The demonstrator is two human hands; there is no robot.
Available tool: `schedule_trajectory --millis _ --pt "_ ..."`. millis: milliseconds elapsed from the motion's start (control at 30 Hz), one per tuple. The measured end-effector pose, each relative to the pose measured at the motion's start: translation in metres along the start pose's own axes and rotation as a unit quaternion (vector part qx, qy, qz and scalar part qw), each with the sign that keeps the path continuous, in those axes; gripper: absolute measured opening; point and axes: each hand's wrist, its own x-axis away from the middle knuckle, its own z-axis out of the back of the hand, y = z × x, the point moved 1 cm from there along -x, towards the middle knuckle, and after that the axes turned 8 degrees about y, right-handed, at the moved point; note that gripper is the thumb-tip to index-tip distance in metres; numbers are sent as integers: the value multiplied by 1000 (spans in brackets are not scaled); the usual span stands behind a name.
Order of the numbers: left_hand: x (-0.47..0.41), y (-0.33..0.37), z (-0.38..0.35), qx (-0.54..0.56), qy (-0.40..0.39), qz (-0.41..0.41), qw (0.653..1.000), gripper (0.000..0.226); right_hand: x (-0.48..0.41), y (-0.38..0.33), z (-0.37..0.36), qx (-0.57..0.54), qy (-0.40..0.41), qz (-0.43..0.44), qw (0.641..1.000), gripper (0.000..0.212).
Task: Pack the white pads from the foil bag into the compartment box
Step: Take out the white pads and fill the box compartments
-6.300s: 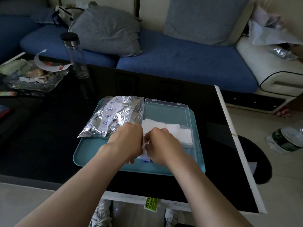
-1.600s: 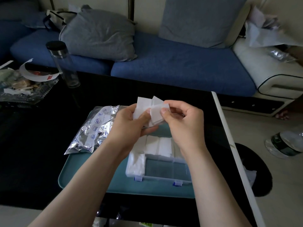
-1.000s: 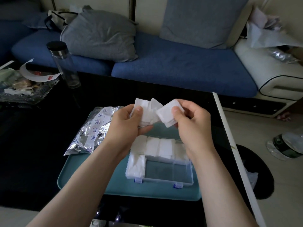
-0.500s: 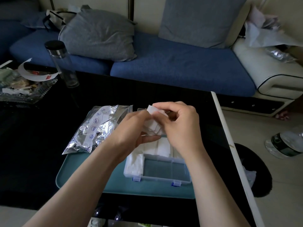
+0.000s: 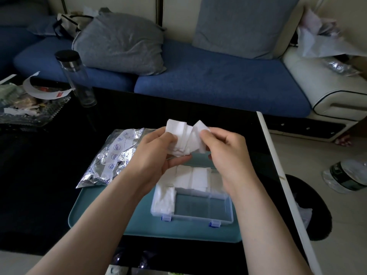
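My left hand [image 5: 156, 155] grips a small stack of white pads [image 5: 179, 136] above the clear compartment box [image 5: 200, 212]. My right hand [image 5: 228, 149] pinches the rightmost pad [image 5: 200, 135] of that stack between thumb and fingers. The box sits on a teal tray [image 5: 95, 215]; its far row holds white pads [image 5: 195, 178], and one near-left compartment holds more pads [image 5: 164, 199]. The other near compartments look bare. The silver foil bag [image 5: 115, 155] lies on the tray's left, partly behind my left hand.
The tray rests on a black glass table [image 5: 39, 175] with a white right edge [image 5: 278, 175]. A clear bottle [image 5: 77, 80] and a glass dish of scraps [image 5: 25, 104] stand at the far left. A blue sofa [image 5: 198, 76] lies beyond.
Both hands have lifted slightly and spread the stack apart again; the right hand now pulls one pad off to the right, where half a second ago the hands were closed together over the pads.
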Motion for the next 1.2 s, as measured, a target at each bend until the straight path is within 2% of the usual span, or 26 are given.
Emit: schedule_trajectory --millis 100,167,233,333,433,533,733,833,900,1000,1133,1200 --pt "-2 0 2 1 28 2 1000 27 -5 1 1 -31 90 14 995 16" --pt "0 -1 0 -19 27 3 999 29 -7 -1 2 -82 113 34 990 14" --pt "1 -2 -2 -35 19 9 999 31 -5 -6 1 -95 72 52 992 16" --pt "2 -4 -7 -38 -3 25 999 33 -1 -5 -5 -5 28 97 995 22" --pt "2 -5 -9 -20 -35 50 998 41 2 -2 -10 54 34 117 991 25" --pt "3 -9 -8 -75 -63 22 995 41 3 -2 -9 50 59 117 990 28" --pt "5 -7 -6 -83 -35 -12 996 38 3 -2 -4 73 20 76 994 35" --pt "5 -6 -7 -74 -2 -8 997 35 1 -3 -1 73 98 84 989 29" --pt "5 -6 -7 -77 11 -10 997 35 0 -4 1 24 136 73 988 27" --pt "6 -6 -9 -80 2 -7 997 37 1 -6 -3 -34 98 53 993 27" --pt "6 -6 -12 -64 -32 7 997 47 4 -2 -12 45 64 97 992 24" --pt "7 -6 -12 -81 -51 -5 995 43 5 -2 -13 68 67 121 988 24"
